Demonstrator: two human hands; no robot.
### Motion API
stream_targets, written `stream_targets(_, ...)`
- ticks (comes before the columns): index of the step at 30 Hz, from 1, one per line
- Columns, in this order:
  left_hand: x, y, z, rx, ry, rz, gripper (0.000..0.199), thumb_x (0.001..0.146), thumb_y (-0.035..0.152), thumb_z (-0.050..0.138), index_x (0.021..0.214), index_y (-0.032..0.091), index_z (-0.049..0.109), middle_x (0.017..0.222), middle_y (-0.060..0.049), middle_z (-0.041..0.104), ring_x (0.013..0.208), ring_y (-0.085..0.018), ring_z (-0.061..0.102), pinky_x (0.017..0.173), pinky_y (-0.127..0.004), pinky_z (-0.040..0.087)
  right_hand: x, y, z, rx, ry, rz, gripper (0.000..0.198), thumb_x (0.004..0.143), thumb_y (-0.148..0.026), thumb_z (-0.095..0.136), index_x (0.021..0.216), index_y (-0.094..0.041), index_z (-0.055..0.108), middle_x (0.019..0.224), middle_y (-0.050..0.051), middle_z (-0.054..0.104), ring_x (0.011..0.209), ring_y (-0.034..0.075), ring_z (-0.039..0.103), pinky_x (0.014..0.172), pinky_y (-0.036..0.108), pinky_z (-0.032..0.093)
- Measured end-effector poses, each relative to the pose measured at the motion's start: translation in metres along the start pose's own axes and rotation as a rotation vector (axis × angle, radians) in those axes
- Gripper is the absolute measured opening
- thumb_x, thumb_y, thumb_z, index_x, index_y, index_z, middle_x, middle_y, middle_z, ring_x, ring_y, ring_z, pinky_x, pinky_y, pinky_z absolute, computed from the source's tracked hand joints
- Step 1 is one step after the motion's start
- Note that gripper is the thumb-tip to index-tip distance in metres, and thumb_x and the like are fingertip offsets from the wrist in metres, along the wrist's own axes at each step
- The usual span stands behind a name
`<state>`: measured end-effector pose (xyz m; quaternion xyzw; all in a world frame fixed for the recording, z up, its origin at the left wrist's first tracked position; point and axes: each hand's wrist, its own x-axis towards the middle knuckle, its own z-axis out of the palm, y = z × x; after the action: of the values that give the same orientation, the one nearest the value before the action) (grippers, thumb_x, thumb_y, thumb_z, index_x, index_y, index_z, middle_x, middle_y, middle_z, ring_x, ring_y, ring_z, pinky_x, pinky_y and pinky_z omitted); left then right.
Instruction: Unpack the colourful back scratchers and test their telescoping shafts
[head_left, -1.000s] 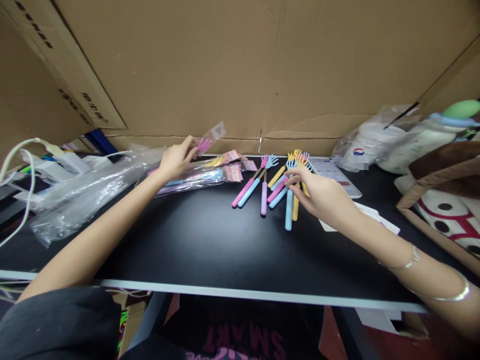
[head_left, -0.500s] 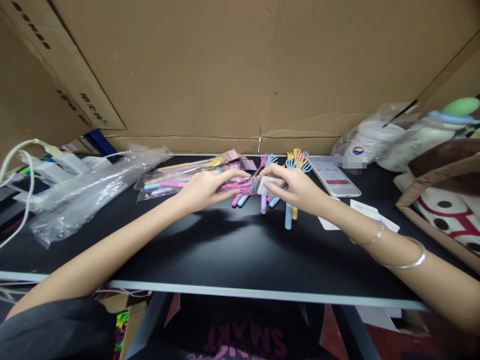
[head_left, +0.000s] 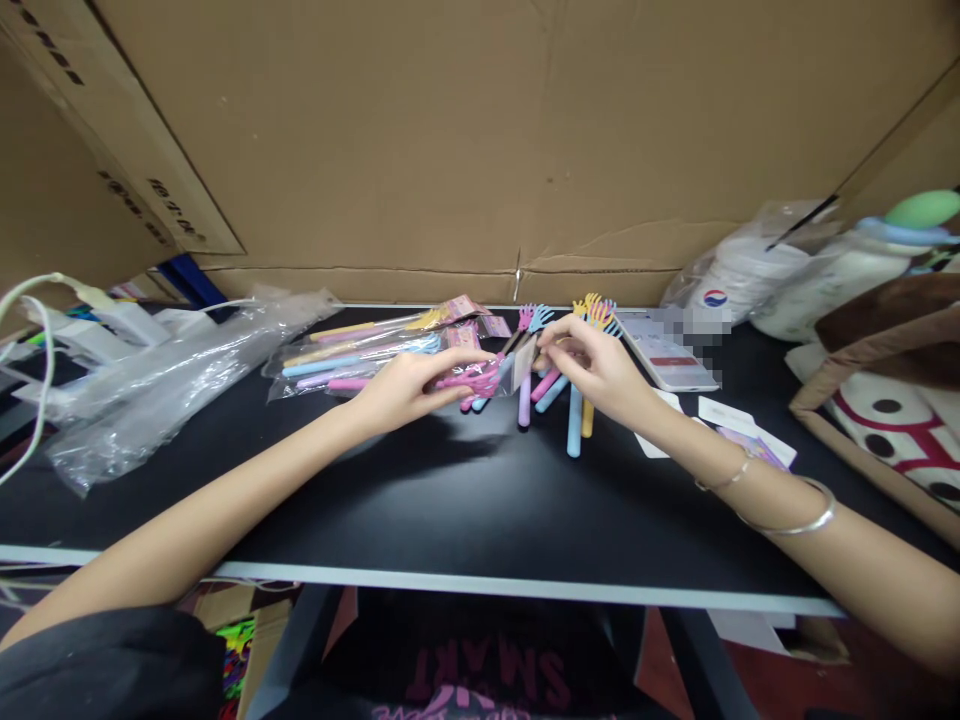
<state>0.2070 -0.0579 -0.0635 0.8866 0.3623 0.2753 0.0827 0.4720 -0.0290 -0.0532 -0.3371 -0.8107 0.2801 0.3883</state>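
Observation:
My left hand (head_left: pixel 409 388) is closed around a pink hand-shaped back scratcher (head_left: pixel 480 380) in a clear plastic bag. A small card (head_left: pixel 524 362) stands tilted at the bag's right end, its front not readable. Right beside that card, my right hand (head_left: pixel 589 360) has thumb and fingers pinched together; what lies between them is too small to make out. Under and behind my right hand lie several loose back scratchers with light blue (head_left: pixel 574 425), purple (head_left: pixel 524 402) and yellow handles. Bagged back scratchers (head_left: pixel 360 352) with printed header cards are piled beyond my left hand.
An empty clear bag (head_left: pixel 172 365) and white plugs with cables (head_left: pixel 105 340) lie at the left. At the right are a phone (head_left: pixel 671 355), loose cards (head_left: pixel 750 430), a bagged cup (head_left: pixel 754 275), a bottle (head_left: pixel 855 270) and a patterned bag (head_left: pixel 885 420). Cardboard (head_left: pixel 450 150) walls the back.
The card has turned from lying flat under my right fingers to standing tilted at the bag's end. My right hand has shifted slightly right and its fingers have drawn together. The left still grips the bag.

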Motion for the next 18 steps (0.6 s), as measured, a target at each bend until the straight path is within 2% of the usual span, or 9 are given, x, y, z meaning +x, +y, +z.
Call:
stream_targets(3, -0.0026, -0.0006, 0.0015, 0.012, 0.005, -0.002, 0.037, 0.093, 0.035, 0.05, 0.128, 0.024, 0.054, 0.075, 0.003, 0.063, 0.054, -0.008, 0.046, 0.06, -0.017, 0.036, -0.0011, 0.0011, 0.0024, 0.004, -0.062, 0.022, 0.018, 0.087, -0.028, 0.051, 0.104, -0.022, 0.05, 0.092, 0.005, 0.057, 0.088, 0.018, 0.062, 0.068, 0.032, 0.057)
stream_targets(6, -0.004, -0.0005, 0.0032, 0.009, -0.005, 0.011, 0.038, 0.092, 0.034, 0.052, 0.129, 0.025, 0.054, 0.077, 0.002, 0.066, 0.053, -0.008, 0.048, 0.06, -0.017, 0.037, -0.0012, 0.0019, 0.0043, 0.013, -0.117, 0.014, 0.027, 0.085, -0.034, 0.055, 0.108, -0.022, 0.052, 0.101, 0.006, 0.053, 0.093, 0.019, 0.058, 0.068, 0.032, 0.057)
stream_targets(9, -0.0048, 0.0022, 0.0043, -0.02, -0.035, 0.052, 0.037, 0.092, 0.035, 0.054, 0.127, 0.026, 0.056, 0.09, 0.001, 0.071, 0.06, -0.009, 0.057, 0.065, -0.017, 0.041, -0.0008, 0.0004, 0.0055, 0.073, -0.165, 0.058, 0.024, 0.082, -0.036, 0.058, 0.1, -0.021, 0.054, 0.101, 0.006, 0.053, 0.093, 0.018, 0.056, 0.07, 0.032, 0.057)
stream_targets(12, -0.0053, 0.0046, 0.0039, -0.043, -0.056, 0.089, 0.036, 0.091, 0.037, 0.054, 0.126, 0.027, 0.057, 0.104, -0.001, 0.071, 0.075, -0.011, 0.065, 0.071, -0.017, 0.043, -0.0005, -0.0024, 0.0044, 0.196, -0.239, 0.14, 0.021, 0.081, -0.039, 0.06, 0.087, -0.021, 0.052, 0.091, 0.003, 0.053, 0.082, 0.016, 0.057, 0.069, 0.031, 0.055)
stream_targets(14, -0.0056, 0.0041, 0.0031, -0.028, -0.05, 0.081, 0.036, 0.091, 0.037, 0.054, 0.126, 0.027, 0.057, 0.103, -0.001, 0.072, 0.071, -0.011, 0.065, 0.07, -0.018, 0.043, -0.0006, -0.0035, 0.0027, 0.228, -0.297, 0.161, 0.023, 0.082, -0.041, 0.06, 0.083, -0.021, 0.05, 0.088, 0.002, 0.054, 0.079, 0.014, 0.056, 0.071, 0.031, 0.054)
stream_targets(16, -0.006, 0.0024, 0.0026, -0.009, -0.035, 0.068, 0.036, 0.091, 0.037, 0.054, 0.126, 0.027, 0.058, 0.102, -0.001, 0.072, 0.066, -0.01, 0.063, 0.068, -0.018, 0.043, -0.0008, -0.0038, 0.0016, 0.22, -0.314, 0.148, 0.023, 0.082, -0.041, 0.061, 0.09, -0.021, 0.052, 0.093, 0.003, 0.055, 0.085, 0.015, 0.057, 0.077, 0.032, 0.053)
stream_targets(18, -0.0065, 0.0007, 0.0026, -0.017, -0.029, 0.077, 0.036, 0.091, 0.037, 0.054, 0.126, 0.026, 0.058, 0.105, -0.003, 0.071, 0.069, -0.011, 0.065, 0.07, -0.019, 0.044, -0.0011, -0.0037, 0.002, 0.194, -0.296, 0.123, 0.031, 0.081, -0.041, 0.062, 0.104, -0.022, 0.053, 0.101, 0.004, 0.055, 0.095, 0.017, 0.056, 0.082, 0.033, 0.051)
